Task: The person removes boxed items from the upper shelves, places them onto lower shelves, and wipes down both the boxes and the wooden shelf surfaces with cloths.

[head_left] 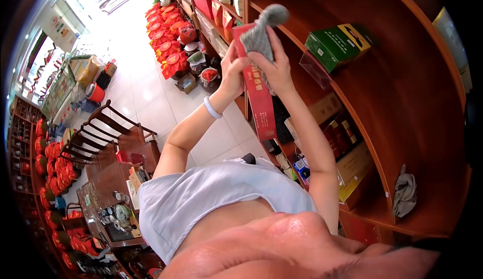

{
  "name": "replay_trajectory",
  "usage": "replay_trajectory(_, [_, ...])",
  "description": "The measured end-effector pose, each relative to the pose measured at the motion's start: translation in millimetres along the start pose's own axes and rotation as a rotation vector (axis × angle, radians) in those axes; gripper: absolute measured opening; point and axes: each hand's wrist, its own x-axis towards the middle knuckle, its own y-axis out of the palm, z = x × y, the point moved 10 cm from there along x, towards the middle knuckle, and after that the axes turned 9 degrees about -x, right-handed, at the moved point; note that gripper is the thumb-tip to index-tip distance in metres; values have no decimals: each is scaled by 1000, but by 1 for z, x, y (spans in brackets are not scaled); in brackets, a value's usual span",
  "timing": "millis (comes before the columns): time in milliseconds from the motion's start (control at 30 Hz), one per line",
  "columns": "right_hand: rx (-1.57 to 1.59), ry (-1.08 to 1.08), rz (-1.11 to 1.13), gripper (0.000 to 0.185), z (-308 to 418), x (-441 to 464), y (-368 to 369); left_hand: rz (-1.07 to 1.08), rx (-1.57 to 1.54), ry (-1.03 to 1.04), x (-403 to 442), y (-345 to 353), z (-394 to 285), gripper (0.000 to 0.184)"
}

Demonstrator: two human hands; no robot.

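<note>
A long red box (262,109) with gold lettering is held up in front of the wooden shelves. My left hand (234,73), below a pale bracelet, grips the box along its left side. In my right hand (275,65) a grey cloth (257,40) is pressed on the upper part of the box, with one end bunched up above the fingers. The cloth and fingers hide the box's upper face. Nearest to my right hand on the shelf is a green box (338,48) with a yellow end.
A clear plastic holder (315,69) sits at the shelf edge. Another grey cloth (404,193) lies on the shelf at lower right. Boxes fill the lower shelf. Red-covered jars (173,64) line the floor; a wooden chair (108,128) and tea table (98,178) stand at left.
</note>
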Motion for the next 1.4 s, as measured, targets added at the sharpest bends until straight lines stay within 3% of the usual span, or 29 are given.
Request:
replay_trajectory(67, [297, 142, 11, 56, -47, -9, 18, -117, -211, -145, 1, -11, 0, 49])
replay_trajectory(100, [265, 228, 5, 54, -50, -25, 20, -87, -222, -167, 7, -16, -10, 40])
replay_trajectory(133, [469, 467, 89, 50, -78, -49, 36, -138, -393, -167, 6, 0, -26, 37])
replay_trajectory(200, [538, 743, 30, 41, -143, -105, 58, -134, -273, -56, 22, -10, -46, 35])
replay_trajectory(233, [728, 803, 50, 48, -135, -117, 70, -130, -279, -56, 30, -14, -46, 35])
replay_trajectory(267, [725, 807, 47, 48, -134, -119, 70, -122, -252, -79, 35, -17, -43, 34])
replay_trajectory(333, [1219, 868, 76, 51, -121, -119, 87, -104, -227, -102, 43, -16, -36, 34])
replay_trajectory(367, [1287, 920, 1, 52, -113, -119, 86, -57, -165, -49, 50, -5, -42, 33])
replay_trajectory(467, [1285, 964, 72, 50, -108, -117, 90, -1, -88, -62, 69, 21, -41, 32])
replay_trajectory(533, [1248, 1017, 30, 40, -117, -124, 92, -3, -45, -92, 94, 27, -33, 32])
replay_trajectory(600, [1292, 1099, -89, 38, -98, -130, 85, 36, 140, 10, 124, 36, -33, 27])
replay_trajectory(667, [1275, 1040, -172, 36, -92, -129, 66, 18, 171, -45, 150, 41, -21, 25])
replay_trajectory(733, [840, 732, -87, 29, -53, -108, 21, -1, 151, -150, 169, 51, -7, 28])
replay_trajectory(800, [703, 733, -124, 24, -37, -118, -8, 142, 237, -275, 173, 89, -9, 32])
replay_trajectory(867, [-25, 496, 0, 23, 12, -116, -51, 311, 310, -399, 172, 128, 4, 43])
replay_trajectory(933, [-218, 569, -37, 20, 17, -136, -90, 460, 478, -527, 167, 160, 25, 40])
replay_trajectory(967, [-178, 557, -185, 21, 15, -151, -115, 532, 563, -479, 172, 173, 38, 53])
replay_trajectory(1000, [-138, 536, -331, 22, 18, -160, -138, 543, 551, -473, 176, 191, 41, 53])
replay_trajectory(1067, [-66, 534, -568, 24, 42, -176, -181, 667, 1136, -365, 177, 219, 47, 73])
replay_trajectory(1167, [-159, 409, -788, 26, 60, -201, -244, 789, 1259, -227, 171, 269, 80, 84])
replay_trajectory(1267, [-187, 313, -886, 31, 71, -216, -277, 957, 1417, -75, 161, 311, 118, 79])
replay_trajectory(1333, [-497, 290, -974, 36, 86, -225, -292, 1017, 1433, 69, 163, 327, 150, 78])
replay_trajectory(1400, [-802, 317, -966, 46, 88, -235, -305, 1132, 1474, -21, 146, 333, 162, 78])
